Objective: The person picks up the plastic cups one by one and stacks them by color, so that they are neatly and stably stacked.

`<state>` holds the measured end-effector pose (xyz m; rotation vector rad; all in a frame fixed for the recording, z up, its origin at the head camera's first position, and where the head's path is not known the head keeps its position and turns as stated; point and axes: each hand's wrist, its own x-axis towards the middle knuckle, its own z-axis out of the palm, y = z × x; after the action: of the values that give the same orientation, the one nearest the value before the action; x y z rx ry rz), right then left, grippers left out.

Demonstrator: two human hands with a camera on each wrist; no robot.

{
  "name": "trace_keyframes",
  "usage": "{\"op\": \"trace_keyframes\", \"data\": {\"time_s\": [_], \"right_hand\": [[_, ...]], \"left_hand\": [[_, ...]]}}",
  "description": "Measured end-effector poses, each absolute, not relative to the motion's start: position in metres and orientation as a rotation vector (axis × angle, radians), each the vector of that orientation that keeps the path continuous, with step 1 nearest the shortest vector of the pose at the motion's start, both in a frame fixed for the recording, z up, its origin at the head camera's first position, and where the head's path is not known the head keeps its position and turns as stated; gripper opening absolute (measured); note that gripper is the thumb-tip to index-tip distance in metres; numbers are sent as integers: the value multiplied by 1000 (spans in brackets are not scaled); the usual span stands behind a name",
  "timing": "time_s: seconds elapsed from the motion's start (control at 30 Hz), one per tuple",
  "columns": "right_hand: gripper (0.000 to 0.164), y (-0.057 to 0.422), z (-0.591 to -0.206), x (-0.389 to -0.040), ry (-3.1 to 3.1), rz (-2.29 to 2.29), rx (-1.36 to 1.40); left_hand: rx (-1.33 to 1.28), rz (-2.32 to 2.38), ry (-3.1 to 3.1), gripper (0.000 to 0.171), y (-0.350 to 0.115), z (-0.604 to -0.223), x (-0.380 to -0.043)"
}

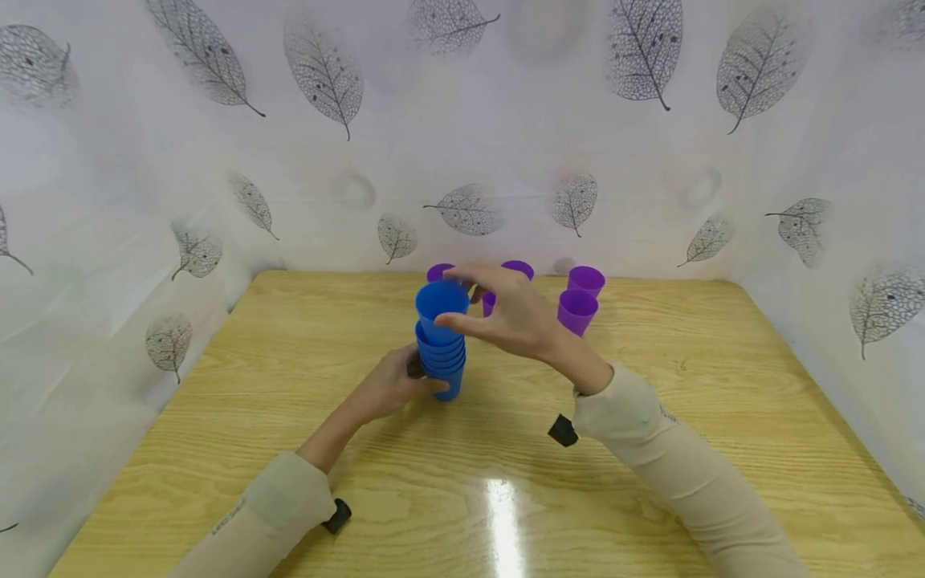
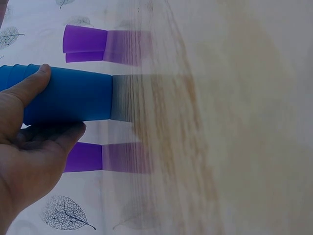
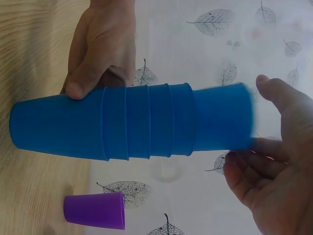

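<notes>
A stack of nested blue cups (image 1: 442, 353) stands upright, open ends up, near the middle of the table. My left hand (image 1: 399, 384) grips the lowest cup from the left; in the left wrist view its thumb (image 2: 36, 84) lies along the cup's side. The top blue cup (image 3: 222, 117) sticks out of the stack further than the others and looks blurred at its rim. Around that rim is my right hand (image 1: 509, 313), fingers spread. In the right wrist view its thumb (image 3: 276, 93) stands apart from the rim, while the fingertips are right at the opposite side.
Several purple cups stand upright behind the stack, among them a front right one (image 1: 578, 311), one behind it (image 1: 586, 279) and a partly hidden one (image 1: 439, 271). The wooden table (image 1: 686, 449) ends at a leaf-patterned curtain (image 1: 491, 160).
</notes>
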<state>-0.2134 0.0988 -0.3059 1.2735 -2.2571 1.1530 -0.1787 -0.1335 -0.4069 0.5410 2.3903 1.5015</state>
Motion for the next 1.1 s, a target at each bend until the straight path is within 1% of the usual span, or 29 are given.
{"op": "trace_keyframes", "data": {"time_s": [0.3, 0.57, 0.87, 1.1], "right_hand": [[41, 117, -315, -208, -2230, 1173, 1262], [34, 158, -337, -202, -2306, 1180, 1090], [34, 209, -364, -200, -2392, 1197, 888], [33, 242, -381, -199, -2411, 1194, 761]], "left_hand": [[527, 1518, 2401, 63, -133, -408, -178], [506, 1519, 2429, 63, -130, -408, -177], [489, 1492, 2483, 62, -129, -408, -176], [407, 1465, 2538, 61, -134, -409, -179]]}}
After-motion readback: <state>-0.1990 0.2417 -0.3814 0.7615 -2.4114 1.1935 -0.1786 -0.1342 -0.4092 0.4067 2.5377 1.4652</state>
